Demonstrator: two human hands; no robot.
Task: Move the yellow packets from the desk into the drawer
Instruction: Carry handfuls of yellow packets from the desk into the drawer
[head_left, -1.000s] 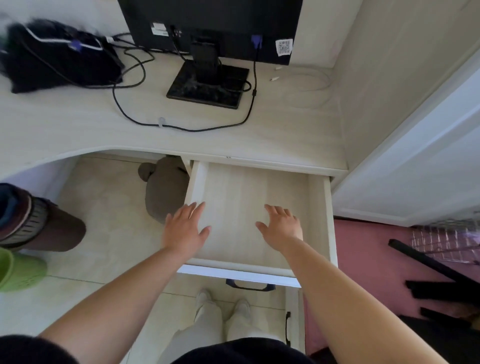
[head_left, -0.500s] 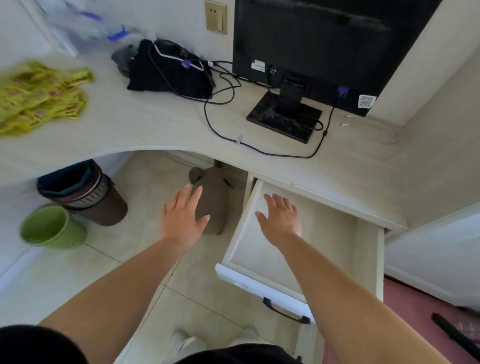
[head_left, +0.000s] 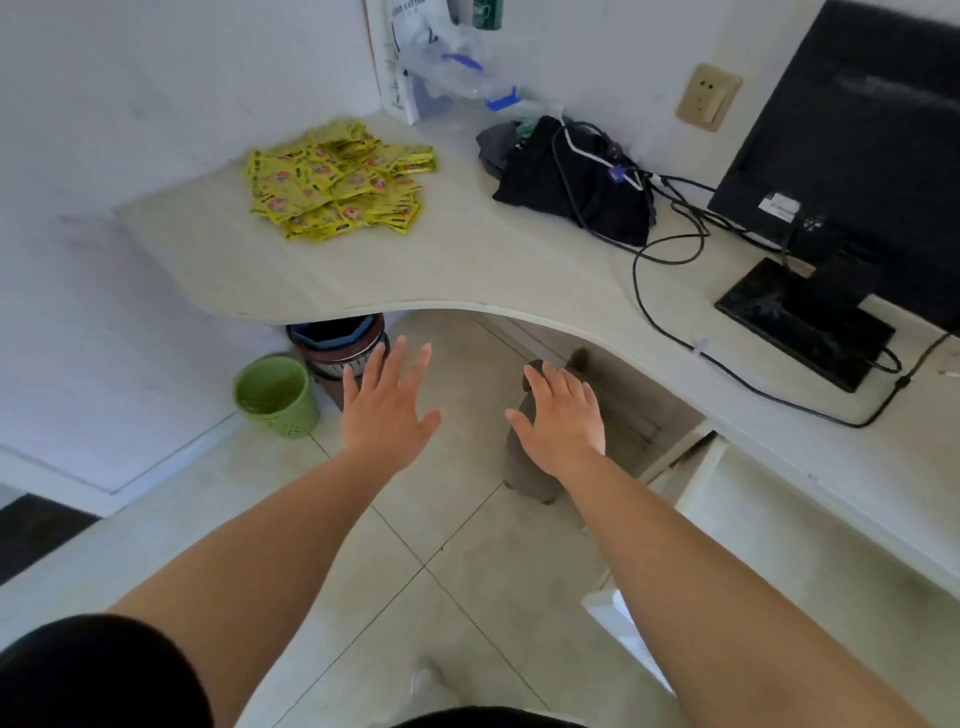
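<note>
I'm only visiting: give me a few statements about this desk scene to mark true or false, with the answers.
1. The yellow packets lie heaped on the desk. True.
2. The left hand holds a packet. False: its fingers are straight and empty, over the floor.
3. The drawer stands open. True.
4. The green basket sits on the desk. False: it stands on the floor beside a dark bin.
5. The right hand grips a cable. False: it is open and holds nothing.
</note>
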